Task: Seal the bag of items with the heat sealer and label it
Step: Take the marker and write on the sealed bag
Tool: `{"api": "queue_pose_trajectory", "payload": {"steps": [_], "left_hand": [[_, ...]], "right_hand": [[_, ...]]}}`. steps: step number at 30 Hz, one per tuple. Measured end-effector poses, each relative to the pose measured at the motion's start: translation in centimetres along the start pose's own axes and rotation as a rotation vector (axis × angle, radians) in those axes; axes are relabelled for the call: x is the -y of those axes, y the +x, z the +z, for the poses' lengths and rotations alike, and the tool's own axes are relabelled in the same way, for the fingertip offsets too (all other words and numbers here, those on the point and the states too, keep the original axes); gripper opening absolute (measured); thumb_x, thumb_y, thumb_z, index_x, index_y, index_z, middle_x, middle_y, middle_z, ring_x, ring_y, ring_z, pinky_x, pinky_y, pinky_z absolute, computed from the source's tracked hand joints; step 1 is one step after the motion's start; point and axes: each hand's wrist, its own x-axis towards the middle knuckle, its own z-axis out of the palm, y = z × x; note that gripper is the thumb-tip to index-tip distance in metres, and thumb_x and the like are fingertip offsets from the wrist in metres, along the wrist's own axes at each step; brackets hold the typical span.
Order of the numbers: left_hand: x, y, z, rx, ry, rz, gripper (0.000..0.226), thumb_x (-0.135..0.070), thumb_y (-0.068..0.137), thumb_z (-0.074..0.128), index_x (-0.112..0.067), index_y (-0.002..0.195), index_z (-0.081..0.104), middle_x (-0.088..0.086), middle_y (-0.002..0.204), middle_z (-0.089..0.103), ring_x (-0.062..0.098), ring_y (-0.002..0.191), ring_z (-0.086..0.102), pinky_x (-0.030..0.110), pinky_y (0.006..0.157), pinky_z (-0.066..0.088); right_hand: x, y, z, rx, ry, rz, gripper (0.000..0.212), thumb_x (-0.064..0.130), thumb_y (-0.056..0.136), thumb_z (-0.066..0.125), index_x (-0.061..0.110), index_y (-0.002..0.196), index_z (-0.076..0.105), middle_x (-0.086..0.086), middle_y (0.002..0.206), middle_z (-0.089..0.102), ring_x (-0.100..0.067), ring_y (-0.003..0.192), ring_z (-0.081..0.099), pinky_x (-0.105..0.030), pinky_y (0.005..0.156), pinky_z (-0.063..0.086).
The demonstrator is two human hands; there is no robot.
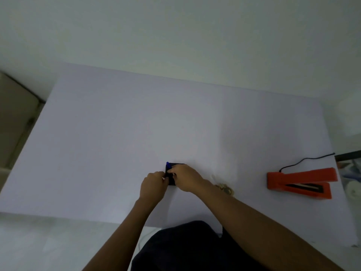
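Observation:
A small black flat object [172, 174] lies on the white table [117, 133] near its front middle. My left hand [154, 184] pinches its left edge. My right hand [185, 178] rests over its right side and grips a blue pen [168, 164], whose tip sticks up at the object's top left corner. A clear bag with yellowish items [224, 187] lies just right of my right wrist, partly hidden by the arm. The orange heat sealer [300, 181] sits at the right, its jaw open, away from both hands.
A black cord [304, 160] runs from the sealer toward the table's right edge. Beyond that edge some cluttered items [351, 173] show. A pale wall stands behind the table. My dark-clothed lap [185, 249] is below the front edge.

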Motion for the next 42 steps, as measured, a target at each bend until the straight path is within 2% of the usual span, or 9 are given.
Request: {"api": "queue_pose_trajectory", "payload": {"steps": [9,13,17,22,27,29,33,35,42], "left_hand": [[0.2,3.6,-3.2,-0.107,-0.012,0.034,0.027,-0.026,0.095,0.054,-0.011,0.077,0.067,0.007,0.069,0.066,0.026,0.062,0.059,0.031,0.056,0.046],[0.0,5.9,-4.7,-0.129,0.003,0.048,0.03,-0.026,0.096,0.053,-0.009,0.074,0.065,0.007,0.066,0.065,0.027,0.06,0.06,0.035,0.058,0.052],[0.2,7.8,-5.5,-0.145,0.012,0.027,0.031,-0.026,0.095,0.053,-0.009,0.071,0.063,0.007,0.065,0.064,0.027,0.06,0.059,0.034,0.057,0.05],[0.6,9.0,-5.4,-0.157,0.032,0.03,0.031,-0.028,0.097,0.052,-0.009,0.078,0.067,0.008,0.072,0.067,0.029,0.065,0.062,0.034,0.058,0.05],[-0.8,7.5,-6.4,-0.303,0.329,0.113,0.036,-0.042,0.099,0.046,-0.011,0.086,0.057,0.007,0.074,0.067,0.029,0.068,0.061,0.037,0.063,0.046],[-2.8,5.6,-7.0,-0.358,0.177,0.286,0.034,-0.044,0.096,0.054,-0.012,0.103,0.064,0.005,0.08,0.069,0.027,0.071,0.062,0.036,0.065,0.047],[-7.2,1.4,-6.5,0.022,-0.031,0.542,0.04,-0.049,0.092,0.057,-0.019,0.117,0.065,-0.003,0.095,0.07,0.01,0.076,0.063,0.023,0.071,0.05],[-7.9,0.7,-5.4,0.006,0.026,0.596,0.04,-0.047,0.092,0.056,-0.013,0.108,0.069,0.003,0.087,0.072,0.014,0.071,0.063,0.024,0.07,0.051],[-9.5,-0.8,-4.6,0.237,-0.197,0.474,0.035,-0.03,0.104,0.044,-0.01,0.079,0.06,-0.006,0.064,0.052,0.008,0.056,0.046,0.015,0.059,0.036]], "right_hand": [[-3.0,-2.6,-4.0,-0.678,1.035,0.17,0.039,-0.006,0.088,0.061,0.024,0.106,0.077,0.008,0.099,0.074,-0.008,0.072,0.058,-0.023,0.069,0.047],[-5.5,-3.5,-5.1,-0.712,1.589,0.334,0.039,-0.001,0.085,0.072,0.02,0.118,0.068,0.002,0.098,0.073,-0.008,0.078,0.06,-0.023,0.059,0.039],[-6.4,-3.7,-4.5,-0.69,1.57,0.446,0.012,0.028,0.089,0.074,0.018,0.092,0.069,-0.001,0.071,0.06,-0.008,0.056,0.046,-0.021,0.049,0.032],[-4.8,-4.0,-3.9,-0.637,1.56,0.485,0.053,0.053,0.095,0.053,0.012,0.066,0.066,-0.001,0.046,0.043,-0.009,0.038,0.033,-0.021,0.037,0.026],[-3.1,-4.0,-4.4,-0.597,1.517,0.512,0.055,0.051,0.097,0.053,0.011,0.061,0.065,-0.003,0.042,0.042,-0.011,0.035,0.031,-0.021,0.038,0.025],[-2.6,-3.9,-4.7,-0.612,1.533,0.515,0.055,0.051,0.096,0.054,0.011,0.059,0.065,-0.003,0.042,0.043,-0.011,0.035,0.032,-0.021,0.037,0.026],[-2.0,-3.8,-5.0,-0.608,1.582,0.566,0.052,0.051,0.095,0.056,0.008,0.067,0.065,-0.004,0.046,0.047,-0.01,0.037,0.035,-0.022,0.04,0.03],[-1.8,-3.8,-5.0,-0.593,1.587,0.593,0.047,0.045,0.097,0.057,0.006,0.071,0.064,-0.003,0.046,0.047,-0.01,0.037,0.036,-0.022,0.04,0.031],[-2.9,-4.5,-5.3,-0.543,1.639,0.597,0.034,0.019,0.095,0.058,0.005,0.065,0.055,-0.004,0.054,0.045,-0.013,0.039,0.033,-0.025,0.041,0.028]]}}
